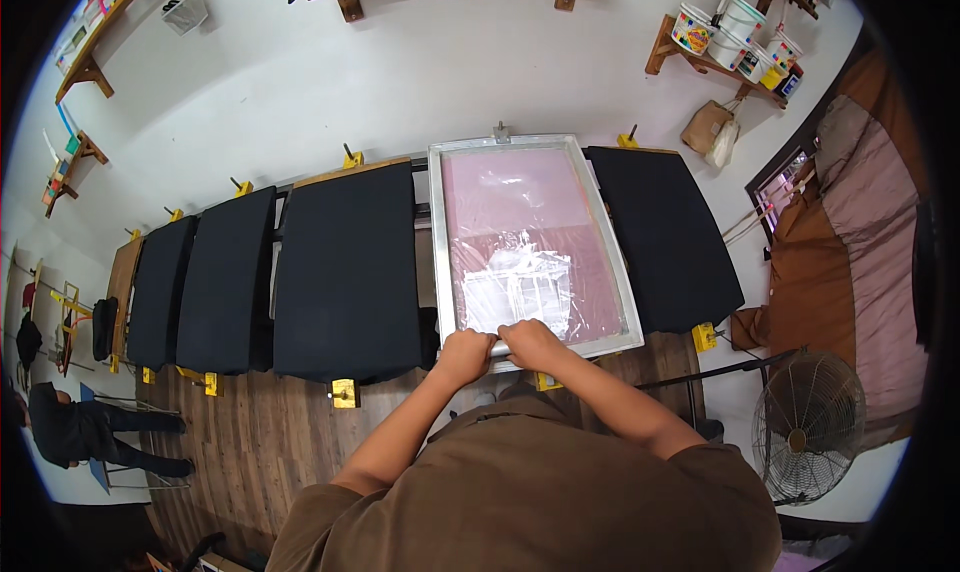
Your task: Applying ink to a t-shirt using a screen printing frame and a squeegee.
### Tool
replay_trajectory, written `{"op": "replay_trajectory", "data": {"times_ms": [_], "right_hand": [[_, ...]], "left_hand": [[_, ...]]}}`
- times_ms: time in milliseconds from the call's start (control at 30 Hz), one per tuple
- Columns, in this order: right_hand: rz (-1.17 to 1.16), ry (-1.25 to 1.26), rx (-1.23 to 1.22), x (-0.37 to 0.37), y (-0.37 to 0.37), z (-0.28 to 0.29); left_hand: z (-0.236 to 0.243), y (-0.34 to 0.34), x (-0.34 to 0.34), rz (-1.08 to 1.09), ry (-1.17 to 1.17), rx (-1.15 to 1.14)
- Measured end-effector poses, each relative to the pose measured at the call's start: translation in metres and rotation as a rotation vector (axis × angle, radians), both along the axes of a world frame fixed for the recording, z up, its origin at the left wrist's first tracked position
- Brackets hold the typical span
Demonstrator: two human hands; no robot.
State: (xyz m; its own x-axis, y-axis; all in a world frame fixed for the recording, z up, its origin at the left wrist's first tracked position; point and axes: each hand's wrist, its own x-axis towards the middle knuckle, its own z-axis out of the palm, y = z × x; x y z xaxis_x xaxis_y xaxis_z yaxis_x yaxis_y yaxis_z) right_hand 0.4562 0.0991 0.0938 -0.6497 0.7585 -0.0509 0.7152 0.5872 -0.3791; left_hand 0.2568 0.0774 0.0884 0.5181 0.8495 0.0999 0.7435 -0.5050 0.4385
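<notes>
A screen frame (pixel 527 244) with a pink mesh is laid flat on a print station, between black pallets. Clear plastic film (pixel 520 287) is seen on the near half of the mesh, crinkled and shiny.

The left hand (pixel 466 354) and right hand (pixel 533 344) are placed side by side at the frame's near edge, almost touching. Both sets of fingers are curled down and closed over something at that edge; what is gripped cannot be told, since it is hidden under the knuckles. A squeegee handle is possible but not confirmed. Both forearms are brought in from the lower edge, over a brown shirt (pixel 540 502).

A black shirt (pixel 348 272) is spread on the pallet just left of the frame, and another black shirt (pixel 665 237) on the pallet just right of it. More black-covered pallets (pixel 195 282) are lined up further left. Yellow clamps (pixel 345 392) are fixed at the pallets' near ends.

Buckets (pixel 735 32) are stacked on a wall shelf at upper right. A fan (pixel 808 424) is stood on the floor at right. Another person (pixel 75 427) is seen far left, well apart from the frame.
</notes>
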Motion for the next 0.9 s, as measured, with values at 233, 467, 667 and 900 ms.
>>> {"op": "replay_trajectory", "data": {"times_ms": [233,467,667,900], "right_hand": [[-0.035,-0.02,-0.098,-0.001,0.013,0.014],[-0.006,0.062,-0.156,0.0,0.093,0.026],[-0.049,0.094,-0.077,-0.005,0.125,0.024],[0.003,0.112,0.033,0.0,0.11,-0.009]], "left_hand": [[0.017,0.023,-0.005,-0.026,0.078,-0.101],[0.04,0.095,-0.005,0.038,0.164,-0.145],[0.026,0.126,-0.008,0.071,0.153,-0.029],[0.004,0.108,-0.005,0.077,0.122,-0.032]]}}
